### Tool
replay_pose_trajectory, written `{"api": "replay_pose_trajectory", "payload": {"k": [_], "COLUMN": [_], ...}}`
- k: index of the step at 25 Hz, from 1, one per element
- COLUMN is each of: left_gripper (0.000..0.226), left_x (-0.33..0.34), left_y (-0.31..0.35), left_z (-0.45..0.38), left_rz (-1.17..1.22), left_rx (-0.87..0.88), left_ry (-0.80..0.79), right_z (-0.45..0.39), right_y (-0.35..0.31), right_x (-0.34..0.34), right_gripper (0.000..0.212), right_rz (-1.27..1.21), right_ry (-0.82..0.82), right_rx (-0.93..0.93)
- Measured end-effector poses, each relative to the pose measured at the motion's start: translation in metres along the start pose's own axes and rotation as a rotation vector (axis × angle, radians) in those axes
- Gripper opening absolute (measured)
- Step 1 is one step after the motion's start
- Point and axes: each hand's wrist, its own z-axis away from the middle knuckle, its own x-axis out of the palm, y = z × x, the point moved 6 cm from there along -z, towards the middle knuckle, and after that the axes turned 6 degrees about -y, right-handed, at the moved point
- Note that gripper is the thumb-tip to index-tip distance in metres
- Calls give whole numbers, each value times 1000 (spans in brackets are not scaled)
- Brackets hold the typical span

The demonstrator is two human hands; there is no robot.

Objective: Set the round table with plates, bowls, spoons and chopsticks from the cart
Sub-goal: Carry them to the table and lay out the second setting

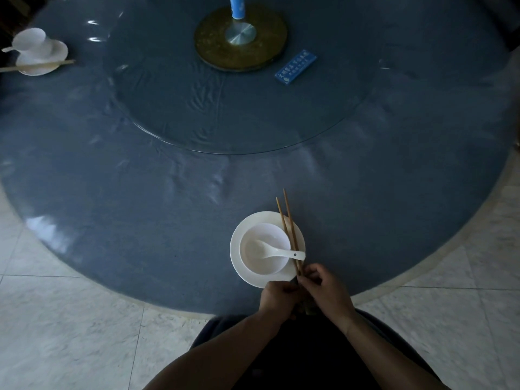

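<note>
A white plate sits near the front edge of the round table. On it stands a white bowl with a white spoon inside, its handle pointing right. A pair of wooden chopsticks lies across the plate's right side, tips pointing away from me. My right hand pinches their near ends. My left hand is curled beside it at the same ends, and what it holds is hidden. A second place setting of plate, bowl, spoon and chopsticks sits at the far left.
A glass turntable covers the table's middle, with a gold base, a blue bottle and a blue card on it. Pale tiled floor surrounds the table. The cart is out of view.
</note>
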Motion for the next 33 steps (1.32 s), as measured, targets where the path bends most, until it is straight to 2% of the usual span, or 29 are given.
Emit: {"api": "replay_pose_trajectory", "payload": {"k": [9, 15, 20, 25, 28, 31, 33], "left_gripper": [24, 20, 18, 6, 9, 8, 16], "left_x": [-4, -5, -13, -54, -108, -178, -229], "left_y": [-4, -4, -5, -12, -11, 3, 17], "left_z": [-3, 0, 8, 19, 25, 36, 49], "left_rz": [69, 55, -89, -455, -525, -661, -727], "left_rx": [-41, -30, -21, -16, 7, 177, 251], "left_ry": [63, 37, -56, -226, -144, 5, 155], "right_z": [1, 3, 7, 11, 11, 12, 10], "right_y": [2, 2, 3, -14, -49, -107, -151], "right_x": [-2, -3, -9, -43, -73, -85, -73], "right_gripper": [13, 11, 12, 7, 10, 10, 11], "right_rz": [20, 39, 56, 112, 250, 396, 490], "right_ry": [-15, -15, 27, 184, 329, 429, 434], "right_rx": [3, 7, 0, -49, -140, -240, -323]}}
